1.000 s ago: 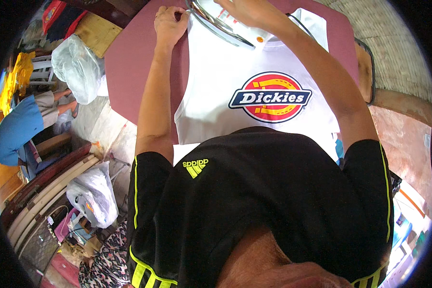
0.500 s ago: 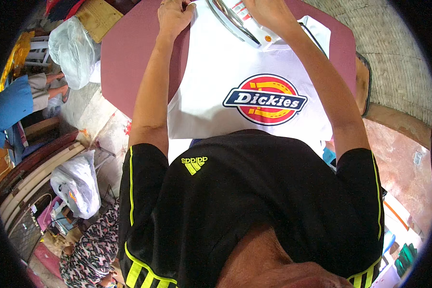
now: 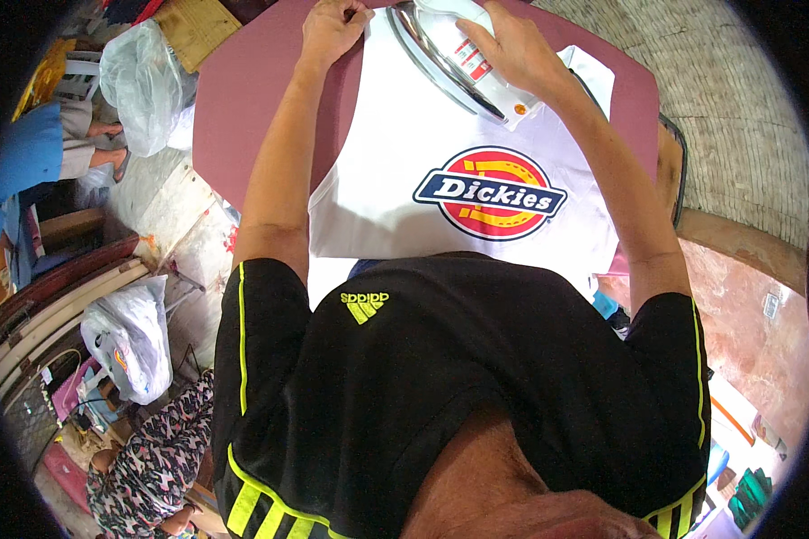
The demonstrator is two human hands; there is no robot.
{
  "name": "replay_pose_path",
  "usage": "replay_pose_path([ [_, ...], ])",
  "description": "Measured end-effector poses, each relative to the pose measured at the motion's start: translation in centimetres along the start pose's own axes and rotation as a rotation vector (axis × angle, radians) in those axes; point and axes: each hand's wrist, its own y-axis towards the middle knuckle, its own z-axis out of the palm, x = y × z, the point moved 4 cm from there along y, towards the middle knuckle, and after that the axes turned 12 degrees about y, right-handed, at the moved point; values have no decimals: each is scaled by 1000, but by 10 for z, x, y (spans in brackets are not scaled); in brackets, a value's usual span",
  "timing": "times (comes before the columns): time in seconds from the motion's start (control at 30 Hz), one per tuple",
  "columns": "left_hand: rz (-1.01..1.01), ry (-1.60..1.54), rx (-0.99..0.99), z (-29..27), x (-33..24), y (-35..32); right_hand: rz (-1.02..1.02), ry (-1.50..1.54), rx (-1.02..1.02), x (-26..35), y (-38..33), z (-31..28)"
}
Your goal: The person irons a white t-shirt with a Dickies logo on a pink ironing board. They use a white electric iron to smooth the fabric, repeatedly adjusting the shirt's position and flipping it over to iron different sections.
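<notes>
A white sleeveless shirt (image 3: 373,144) with a red, yellow and blue printed emblem lies spread over a maroon padded table (image 3: 243,117). On its upper part rests an electric iron (image 3: 449,63) with a shiny metal soleplate and a white body. My right hand (image 3: 521,49) is wrapped round the iron's white handle, part of which passes out at the top edge. At the shirt's far left edge, my left hand (image 3: 333,34) has its fingers pinched together on the cloth. The fingertips are partly hidden.
Left of the table hangs a clear plastic bag (image 3: 146,85), with another person's legs (image 3: 90,144) behind it. A white plastic bag (image 3: 133,337) and a person in patterned clothes (image 3: 157,458) are at the lower left. Woven matting (image 3: 719,108) covers the right side.
My right hand has drawn the iron nearer to me and slightly right over the shirt. My left hand stays at the shirt's far left edge. The whole view has shifted slightly.
</notes>
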Motion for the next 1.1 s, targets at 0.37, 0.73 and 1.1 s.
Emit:
replay_pose_path([
  [0.37,-2,-38,185,3,39,10,-98,116,112,14,-4,-15],
  [0.73,-600,352,208,-150,-84,-196,-585,77,333,32,24,2],
  [1.1,-648,595,-312,-132,-111,-291,-1184,112,632,69,5,35],
])
